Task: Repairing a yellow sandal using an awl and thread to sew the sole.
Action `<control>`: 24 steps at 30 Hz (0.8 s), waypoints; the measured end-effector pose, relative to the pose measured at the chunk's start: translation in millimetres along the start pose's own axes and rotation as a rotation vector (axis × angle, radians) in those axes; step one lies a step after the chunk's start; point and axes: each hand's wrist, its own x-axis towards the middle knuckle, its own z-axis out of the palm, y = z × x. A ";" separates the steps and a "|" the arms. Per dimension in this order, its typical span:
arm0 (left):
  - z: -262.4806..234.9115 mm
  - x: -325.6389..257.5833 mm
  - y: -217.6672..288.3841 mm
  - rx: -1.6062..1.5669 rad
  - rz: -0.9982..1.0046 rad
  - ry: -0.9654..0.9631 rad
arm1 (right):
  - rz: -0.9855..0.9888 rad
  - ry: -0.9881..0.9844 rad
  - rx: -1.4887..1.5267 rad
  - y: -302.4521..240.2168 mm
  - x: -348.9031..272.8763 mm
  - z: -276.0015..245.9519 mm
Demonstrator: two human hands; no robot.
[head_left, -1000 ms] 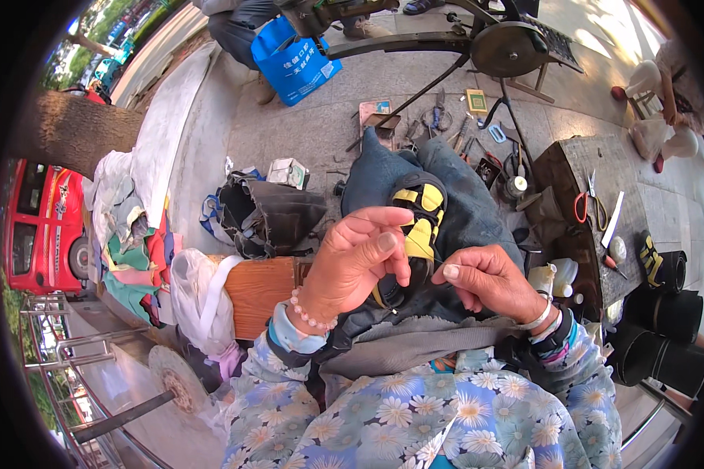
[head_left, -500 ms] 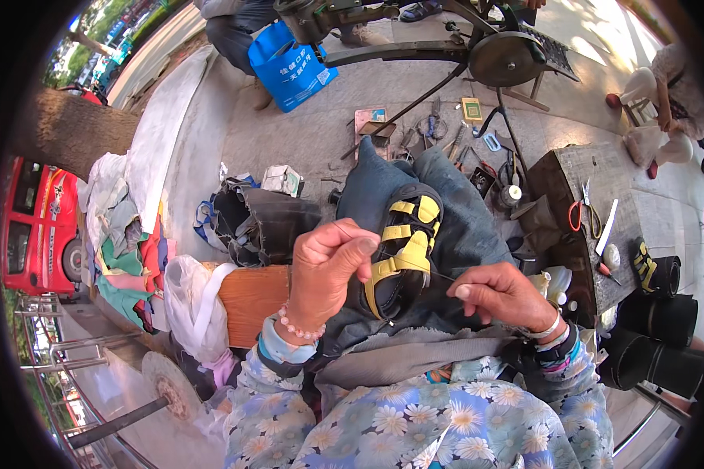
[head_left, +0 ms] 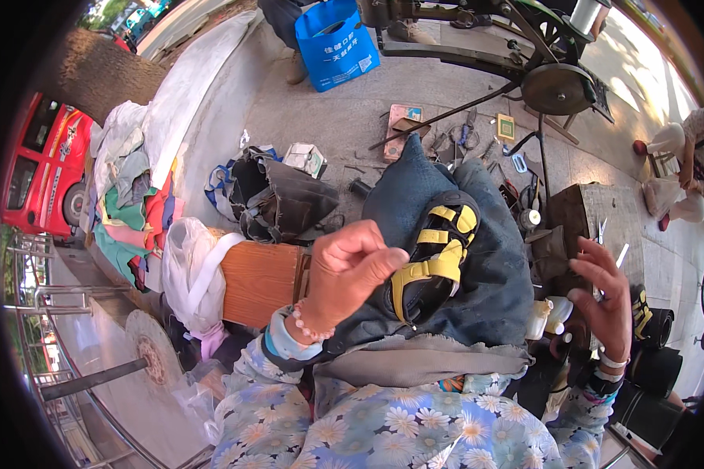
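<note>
One blue shopping bag (head_left: 336, 43) stands on the pavement, contents hidden. One black-and-yellow sandal (head_left: 434, 254) lies on the denim lap cloth (head_left: 477, 313) — just right of the left hand (head_left: 348, 270), fingers pinched closed. Right hand (head_left: 606, 301) is well apart, open, fingertips on a thin tool (head_left: 619, 255).

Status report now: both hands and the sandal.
Left hand pinched shut beside the yellow-strapped sandal on the lap. Right hand out by the wooden box, fingers part open. Nothing covers the sandal.
</note>
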 end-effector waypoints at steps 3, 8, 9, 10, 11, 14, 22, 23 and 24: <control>16.2 2.5 24.2 0.214 0.138 -0.220 | -0.319 -0.399 0.339 -57.5 44.3 50.6; 22.9 3.1 39.0 0.167 0.220 -0.264 | -0.449 -0.685 0.709 -82.8 62.9 113.0; 19.5 2.7 37.7 0.159 0.187 -0.284 | -0.375 -0.805 0.795 -81.8 61.6 119.8; 17.1 2.8 35.5 0.149 0.153 -0.305 | -0.294 -0.923 0.878 -81.1 62.2 123.0; 15.8 3.1 31.8 0.139 0.151 -0.301 | -0.283 -0.927 0.874 -80.7 64.1 121.0; 4.6 2.7 17.1 0.107 0.114 -0.337 | -0.146 -0.741 0.769 -82.4 75.3 101.7; -11.6 5.5 -32.1 0.302 -0.021 -0.308 | 0.059 0.093 -0.039 -31.8 133.0 83.2; -9.3 7.3 -38.8 0.325 0.023 -0.368 | 0.055 0.009 -0.015 -29.3 134.7 85.1; -8.1 7.8 -43.5 0.299 -0.015 -0.402 | 0.051 -0.076 0.014 -24.4 136.1 88.1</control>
